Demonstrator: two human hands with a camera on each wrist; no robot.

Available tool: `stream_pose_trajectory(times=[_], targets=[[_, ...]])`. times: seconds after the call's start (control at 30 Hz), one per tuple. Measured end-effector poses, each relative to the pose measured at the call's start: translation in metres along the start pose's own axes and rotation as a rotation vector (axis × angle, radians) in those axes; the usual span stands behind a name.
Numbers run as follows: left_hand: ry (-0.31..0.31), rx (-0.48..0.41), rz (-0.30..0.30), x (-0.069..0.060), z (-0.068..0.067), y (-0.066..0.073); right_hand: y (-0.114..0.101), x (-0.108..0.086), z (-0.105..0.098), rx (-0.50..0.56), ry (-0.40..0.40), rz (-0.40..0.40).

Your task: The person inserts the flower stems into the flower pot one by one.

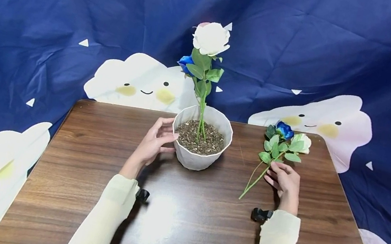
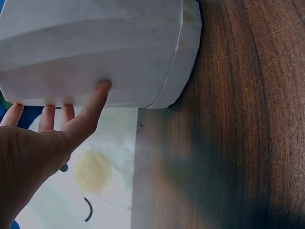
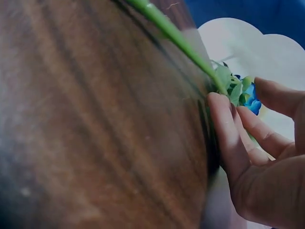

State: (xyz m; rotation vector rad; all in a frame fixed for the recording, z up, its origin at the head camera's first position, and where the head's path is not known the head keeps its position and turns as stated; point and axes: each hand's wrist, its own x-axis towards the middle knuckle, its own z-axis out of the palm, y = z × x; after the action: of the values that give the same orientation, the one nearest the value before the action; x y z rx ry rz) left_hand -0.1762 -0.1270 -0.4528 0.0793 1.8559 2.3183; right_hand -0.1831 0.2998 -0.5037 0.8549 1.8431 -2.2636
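Note:
In the head view, a white faceted flowerpot (image 1: 197,162) filled with soil (image 1: 188,133) stands at mid-table. From it rise a white rose (image 1: 211,39) and a blue rose (image 1: 186,64), with a hint of pink behind the white bloom. My left hand (image 1: 150,145) touches the pot's left side with spread fingertips; the thumb rests on its wall (image 2: 95,62). At the right lie a loose blue rose (image 1: 285,130) and a loose white rose (image 1: 302,143) with leafy stems. My right hand (image 1: 286,184) has its fingertips at a green stem (image 3: 181,45), fingers spread apart.
The brown wooden table (image 1: 195,223) reaches back to a dark blue curtain (image 1: 65,1) printed with smiling clouds. Small black devices sit at the left wrist (image 1: 142,196) and the right wrist (image 1: 261,215). Pale sleeves cover both forearms.

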Motion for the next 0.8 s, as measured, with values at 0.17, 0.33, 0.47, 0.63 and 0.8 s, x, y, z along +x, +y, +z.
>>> stream_pose_trajectory(times=[0.17, 0.33, 0.47, 0.63, 0.8], targets=[[0.004, 0.002, -0.002, -0.001, 0.000, 0.001, 0.003, 0.001, 0.003, -0.104, -0.018, -0.013], [0.003, 0.000, -0.005, -0.001, 0.001, 0.002, 0.007, 0.006, 0.003, -0.179, -0.034, -0.050], [0.007, -0.008, -0.012, -0.002, 0.001, 0.002, 0.006, 0.005, 0.003, -0.129, -0.051, -0.048], [0.005, -0.010, -0.013, -0.002, 0.002, 0.002, -0.001, -0.001, 0.000, 0.024, -0.039, -0.019], [0.010, -0.019, -0.012, -0.003, 0.003, 0.003, -0.010, -0.007, 0.000, 0.177, -0.053, -0.062]])
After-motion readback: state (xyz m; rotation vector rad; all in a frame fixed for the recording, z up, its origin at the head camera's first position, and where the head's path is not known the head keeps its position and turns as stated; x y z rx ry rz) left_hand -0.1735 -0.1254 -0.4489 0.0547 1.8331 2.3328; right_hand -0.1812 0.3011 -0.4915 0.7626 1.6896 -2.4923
